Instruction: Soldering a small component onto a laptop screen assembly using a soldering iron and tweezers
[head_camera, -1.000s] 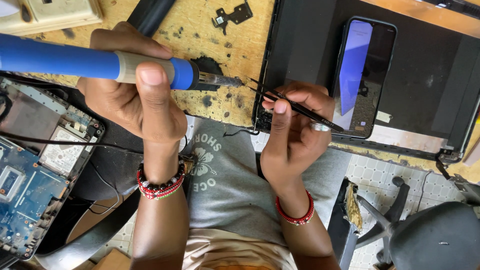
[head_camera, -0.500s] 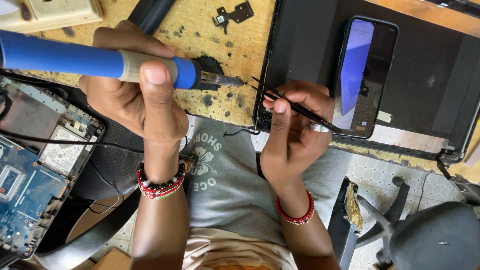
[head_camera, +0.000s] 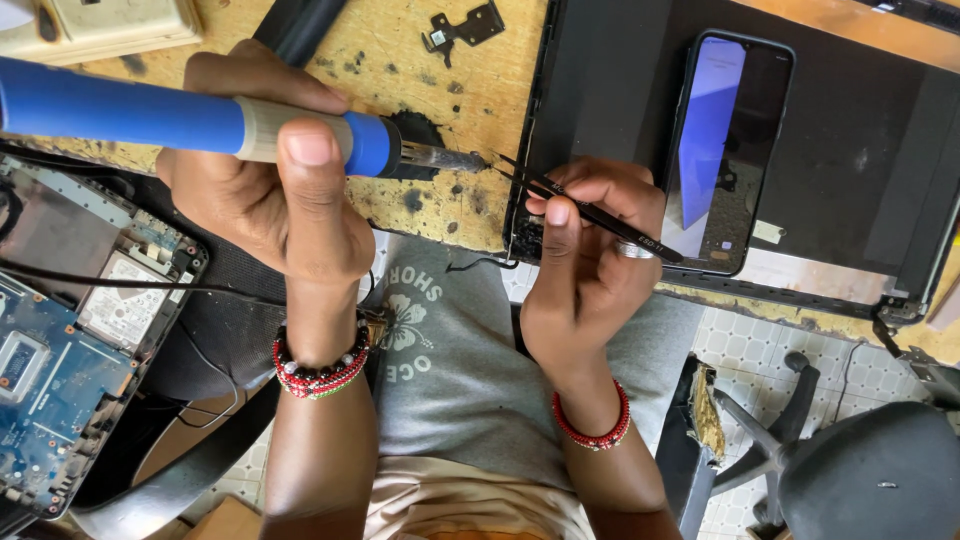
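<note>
My left hand (head_camera: 265, 195) grips a blue-handled soldering iron (head_camera: 190, 125) held level, its metal tip (head_camera: 455, 158) pointing right. My right hand (head_camera: 585, 265) pinches black tweezers (head_camera: 590, 210), whose points reach left and almost meet the iron's tip at the corner of a black laptop lid (head_camera: 600, 90). A smartphone (head_camera: 725, 150) with a lit screen lies on that lid just right of my right hand. Both wrists wear red bead bracelets.
An opened laptop base with a blue circuit board (head_camera: 45, 400) and hard drive (head_camera: 125, 305) sits at the left. A scorched yellow workbench (head_camera: 420, 85) carries a small black hinge bracket (head_camera: 465, 25). A black swivel chair (head_camera: 870, 470) stands on tiled floor at lower right.
The view has shifted very slightly; the iron tip and tweezers stay close together at the lid's corner. Neither hand has changed its grip.
</note>
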